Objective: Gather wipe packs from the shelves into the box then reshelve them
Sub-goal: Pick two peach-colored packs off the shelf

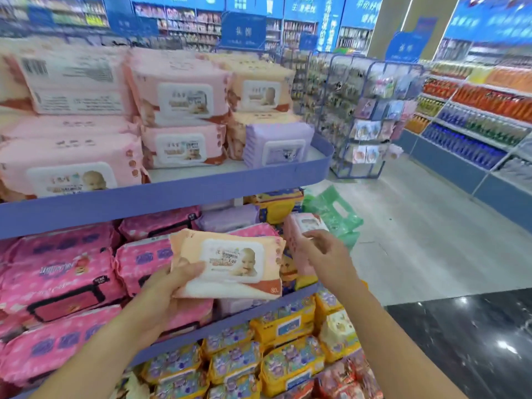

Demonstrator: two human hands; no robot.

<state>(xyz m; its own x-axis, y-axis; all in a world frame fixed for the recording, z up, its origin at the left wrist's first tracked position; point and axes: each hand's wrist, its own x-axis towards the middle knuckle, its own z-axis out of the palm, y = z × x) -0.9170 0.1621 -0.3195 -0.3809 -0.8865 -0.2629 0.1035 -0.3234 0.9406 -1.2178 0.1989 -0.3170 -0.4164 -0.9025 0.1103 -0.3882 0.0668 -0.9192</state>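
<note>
Green plastic bag [334, 214] lies on the floor [417, 226]; wire display rack [362, 116] stands beyond.

Head-worn camera looks forward and down, close to the shelves [172, 194].

Your left hand [169, 286] enters from lower left, forearm bare, thumb on top of a pack [230, 263] and fingers curled beneath it. Your right hand [325, 251] reaches in from lower right, level with the left, fingers nearly straight and lying against a pink pack [292, 237]
</note>
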